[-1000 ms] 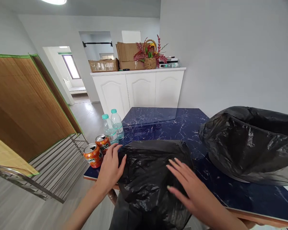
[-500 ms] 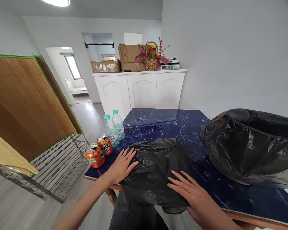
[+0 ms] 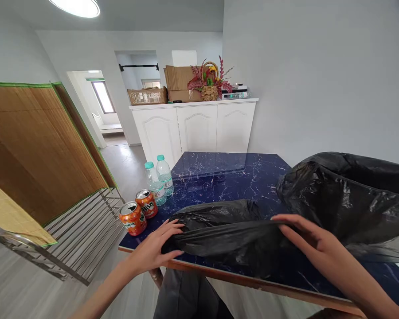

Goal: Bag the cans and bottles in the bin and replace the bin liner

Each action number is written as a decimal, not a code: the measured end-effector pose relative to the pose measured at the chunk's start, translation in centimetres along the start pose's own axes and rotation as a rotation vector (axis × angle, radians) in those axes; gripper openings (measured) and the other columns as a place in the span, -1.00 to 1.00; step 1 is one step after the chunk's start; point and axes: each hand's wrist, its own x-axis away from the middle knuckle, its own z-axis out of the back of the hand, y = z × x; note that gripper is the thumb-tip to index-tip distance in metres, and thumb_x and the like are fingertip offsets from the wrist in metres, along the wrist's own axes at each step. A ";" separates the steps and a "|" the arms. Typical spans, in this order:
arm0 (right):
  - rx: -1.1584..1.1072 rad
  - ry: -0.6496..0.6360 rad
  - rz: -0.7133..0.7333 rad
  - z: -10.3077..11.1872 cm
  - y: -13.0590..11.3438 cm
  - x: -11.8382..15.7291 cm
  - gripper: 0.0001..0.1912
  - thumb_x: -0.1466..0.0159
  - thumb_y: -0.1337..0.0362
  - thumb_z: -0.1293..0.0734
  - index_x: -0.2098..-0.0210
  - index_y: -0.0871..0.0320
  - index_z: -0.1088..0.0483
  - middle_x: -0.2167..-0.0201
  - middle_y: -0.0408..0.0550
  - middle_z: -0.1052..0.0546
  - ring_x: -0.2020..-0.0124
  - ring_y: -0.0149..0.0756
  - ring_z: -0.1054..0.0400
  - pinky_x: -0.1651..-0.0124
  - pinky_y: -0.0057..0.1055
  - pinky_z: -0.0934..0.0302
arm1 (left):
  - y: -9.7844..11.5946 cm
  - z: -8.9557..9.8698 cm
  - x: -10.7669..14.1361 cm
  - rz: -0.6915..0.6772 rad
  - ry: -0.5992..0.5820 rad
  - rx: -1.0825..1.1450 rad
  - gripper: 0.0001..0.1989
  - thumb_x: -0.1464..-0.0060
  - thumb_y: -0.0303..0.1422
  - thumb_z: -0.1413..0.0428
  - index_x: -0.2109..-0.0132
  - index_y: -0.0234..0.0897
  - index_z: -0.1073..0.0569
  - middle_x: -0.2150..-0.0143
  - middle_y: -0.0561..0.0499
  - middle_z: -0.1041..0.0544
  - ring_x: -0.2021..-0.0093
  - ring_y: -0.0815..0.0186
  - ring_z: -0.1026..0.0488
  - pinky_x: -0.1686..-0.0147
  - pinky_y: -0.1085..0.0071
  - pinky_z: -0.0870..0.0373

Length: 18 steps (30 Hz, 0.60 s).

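A thin black plastic bag (image 3: 226,243) lies on the dark blue marbled table (image 3: 216,179), its near part raised into a fold along the front edge. My right hand (image 3: 312,241) pinches the bag's right corner between thumb and fingers, a little above the table. At the bag's left end, my left hand (image 3: 158,246) touches the plastic with fingers stretched and thumb apart. Left of it stand two orange drink cans (image 3: 133,218), both with opened tops. Behind the cans are two clear bottles (image 3: 156,184) with teal caps.
A bin lined with a black bag (image 3: 339,204) stands at the table's right. A metal rack (image 3: 86,230) with a bamboo mat (image 3: 36,146) is on the left. Against the far wall, a white cabinet (image 3: 196,128) carries cardboard boxes (image 3: 177,82) and a flower basket (image 3: 209,92).
My right hand has moved right and gripped the bag's edge, pulling the near part up and to the right off my lap. My left hand has shifted slightly left and down.
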 end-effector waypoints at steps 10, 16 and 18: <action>0.364 0.127 0.722 -6.9 -4.4 4.1 -0.05 -0.31 0.33 -0.44 -0.57 0.01 0.02 -0.56 0.08 -0.16 -0.58 0.18 0.04 -0.55 0.29 0.11 | 0.6 -0.7 0.8 -0.217 0.127 -0.060 -0.66 -0.33 -0.57 -0.02 -0.15 -0.18 -0.49 -0.25 -0.10 -0.62 -0.35 0.13 -0.47 -0.45 0.01 -0.30; 0.333 -0.270 0.263 -7.3 0.2 -0.7 -0.17 -0.34 0.23 -0.37 -0.54 -0.02 -0.05 -0.26 0.07 -0.55 -0.42 0.13 -0.30 -0.50 0.38 0.07 | 2.0 0.3 1.1 -0.209 0.081 0.070 -0.70 -0.34 -0.51 -0.01 -0.11 -0.21 -0.51 -0.11 -0.12 -0.67 -0.18 0.13 -0.58 -0.31 0.16 -0.43; 0.287 -0.348 0.141 -6.2 0.5 -2.4 -0.31 -0.39 0.18 -0.33 -0.47 -0.02 -0.17 -0.12 0.05 -0.62 -0.24 0.04 -0.49 -0.40 0.21 -0.19 | 2.3 0.3 1.1 -0.154 0.083 0.126 -0.75 -0.38 -0.46 0.00 -0.02 -0.22 -0.55 -0.04 -0.13 -0.69 -0.15 0.11 -0.59 -0.24 0.18 -0.47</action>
